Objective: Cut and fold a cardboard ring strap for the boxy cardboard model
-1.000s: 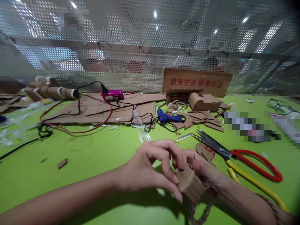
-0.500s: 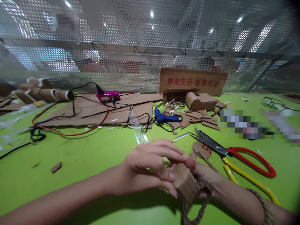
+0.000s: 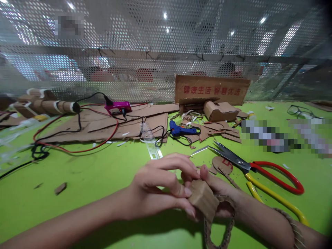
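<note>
A small folded cardboard piece (image 3: 203, 199) with a cardboard loop (image 3: 230, 223) hanging from it is held between both hands near the bottom centre. My left hand (image 3: 163, 185) pinches its left side with thumb and fingers. My right hand (image 3: 220, 190) holds it from behind and the right, thumb pointing up; its other fingers are mostly hidden. Just beyond the hands lie a round cardboard scrap (image 3: 222, 165) with red print and open scissors (image 3: 238, 160) with one red and one yellow handle.
Behind are a blue glue gun (image 3: 183, 130), a clear ruler (image 3: 150, 140), a magenta device (image 3: 118, 108) with cables, cardboard sheets (image 3: 129, 129) and a cardboard box piece (image 3: 220, 110). Glasses (image 3: 301, 112) lie at the right. A perforated metal screen (image 3: 145, 38) stands behind the table.
The cardboard piece has tilted a little in the hands, and its loop has swung slightly right and looks wider. My left hand has shifted slightly left. The whole view has moved a little.
</note>
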Tool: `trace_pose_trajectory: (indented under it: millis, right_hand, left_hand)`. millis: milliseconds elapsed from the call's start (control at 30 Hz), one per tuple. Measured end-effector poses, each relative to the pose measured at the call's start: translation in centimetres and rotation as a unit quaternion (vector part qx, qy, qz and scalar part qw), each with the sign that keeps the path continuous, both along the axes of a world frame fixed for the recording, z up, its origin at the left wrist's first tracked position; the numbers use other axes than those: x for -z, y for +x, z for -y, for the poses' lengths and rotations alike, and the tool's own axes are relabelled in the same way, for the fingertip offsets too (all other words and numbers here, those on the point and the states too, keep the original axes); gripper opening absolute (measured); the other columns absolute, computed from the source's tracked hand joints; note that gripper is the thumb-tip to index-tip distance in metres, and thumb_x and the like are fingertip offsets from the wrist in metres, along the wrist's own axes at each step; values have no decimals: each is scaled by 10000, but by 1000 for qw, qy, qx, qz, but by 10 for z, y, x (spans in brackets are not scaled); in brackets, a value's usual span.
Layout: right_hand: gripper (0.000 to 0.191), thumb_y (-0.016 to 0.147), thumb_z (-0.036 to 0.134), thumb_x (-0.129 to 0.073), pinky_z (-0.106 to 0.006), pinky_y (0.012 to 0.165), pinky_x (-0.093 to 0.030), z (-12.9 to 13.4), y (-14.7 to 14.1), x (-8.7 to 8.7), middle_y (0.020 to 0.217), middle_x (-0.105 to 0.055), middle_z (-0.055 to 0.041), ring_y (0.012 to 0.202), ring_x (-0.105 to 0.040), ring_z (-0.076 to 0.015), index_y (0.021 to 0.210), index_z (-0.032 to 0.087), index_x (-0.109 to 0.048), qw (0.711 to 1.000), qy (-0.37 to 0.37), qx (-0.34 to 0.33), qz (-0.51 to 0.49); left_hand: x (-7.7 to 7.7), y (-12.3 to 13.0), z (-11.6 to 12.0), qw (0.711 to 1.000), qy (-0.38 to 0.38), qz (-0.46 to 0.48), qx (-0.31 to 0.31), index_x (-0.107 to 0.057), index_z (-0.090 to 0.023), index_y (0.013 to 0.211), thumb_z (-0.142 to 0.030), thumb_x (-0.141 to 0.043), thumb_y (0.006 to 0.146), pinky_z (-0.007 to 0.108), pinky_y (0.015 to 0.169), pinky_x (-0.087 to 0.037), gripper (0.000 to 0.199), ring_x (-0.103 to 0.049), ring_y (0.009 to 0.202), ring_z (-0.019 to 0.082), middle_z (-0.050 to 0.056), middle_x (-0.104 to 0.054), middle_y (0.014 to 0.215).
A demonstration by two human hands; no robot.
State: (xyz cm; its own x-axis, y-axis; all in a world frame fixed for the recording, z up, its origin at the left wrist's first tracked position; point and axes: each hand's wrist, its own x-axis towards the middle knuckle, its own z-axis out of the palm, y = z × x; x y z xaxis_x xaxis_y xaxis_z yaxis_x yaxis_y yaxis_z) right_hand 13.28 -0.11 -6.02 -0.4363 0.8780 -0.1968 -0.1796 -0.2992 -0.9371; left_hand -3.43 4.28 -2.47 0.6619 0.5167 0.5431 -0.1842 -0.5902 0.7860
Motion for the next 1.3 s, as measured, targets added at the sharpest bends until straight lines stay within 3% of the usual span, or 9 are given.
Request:
trace_pose_trajectory:
  millis: [100,233,300,533,700,867,967,1133,1300]
  right_hand:
    - [575,703,749,-532,-200,450,-390,-5,10,-8,574,-486,50,433,-396,-61,789,183,-592,999,-26,32,9]
    - [380,771,565,-625,-235,634,-449,-8,27,-27,767,-620,-16,714,-558,-126,765,185,-634,960,169,186,124]
    - [284,752,478,-687,-244,651,-454,-7,32,-33,788,-632,-14,745,-572,-138,791,198,-653,950,209,172,153]
    - [368,598,424,-826,-155,504,-378,0,22,-24,639,-603,17,542,-514,-49,769,137,-673,996,-30,83,-6]
    - [387,540,405,-859,-160,496,-370,0,9,-16,585,-585,38,512,-492,-45,750,143,-666,990,-40,133,-36]
    - [370,598,468,-803,-248,575,-419,-4,9,-11,656,-611,6,615,-550,-118,700,151,-641,984,67,147,81]
    - [314,686,472,-738,-318,674,-450,-5,13,-11,752,-627,-7,722,-585,-167,758,183,-636,958,150,162,183]
    - [271,784,364,-689,-369,838,-467,-4,17,-16,1031,-644,-36,957,-585,-201,1037,269,-669,877,340,188,284]
    - [259,840,218,-637,-313,778,-505,-9,24,-18,995,-685,-54,889,-621,-171,1088,270,-689,797,510,115,302]
  left_hand:
    - [0,0,-3,999,-23,23,-6,-709,-215,574,-113,-826,589,400,840,-513,156,-687,814,240,78,-752,830]
    - [5,-2,-12,991,-113,56,-46,-703,-205,551,-113,-828,591,360,797,-522,161,-676,825,217,50,-745,809]
    - [8,-3,-17,979,-181,69,-61,-692,-195,529,-135,-819,615,317,750,-527,165,-668,823,198,39,-735,808]
    - [16,1,-17,951,-291,93,-53,-665,-183,510,-174,-820,624,271,705,-516,193,-654,797,164,19,-716,811]
    - [22,5,-13,930,-343,113,-73,-636,-167,488,-237,-840,600,282,703,-506,243,-644,743,154,16,-700,798]
    - [24,7,-11,907,-392,119,-97,-625,-165,485,-290,-866,555,267,706,-466,281,-630,742,148,7,-704,771]
    - [23,8,-9,900,-415,111,-82,-616,-159,483,-291,-866,556,275,692,-453,292,-626,716,150,9,-707,757]
    - [23,11,-6,880,-464,87,-57,-586,-155,500,-282,-847,589,281,648,-429,303,-594,617,138,-2,-680,637]
    - [26,14,-7,868,-488,73,-54,-579,-154,501,-296,-853,572,268,632,-411,317,-580,597,125,-4,-670,604]
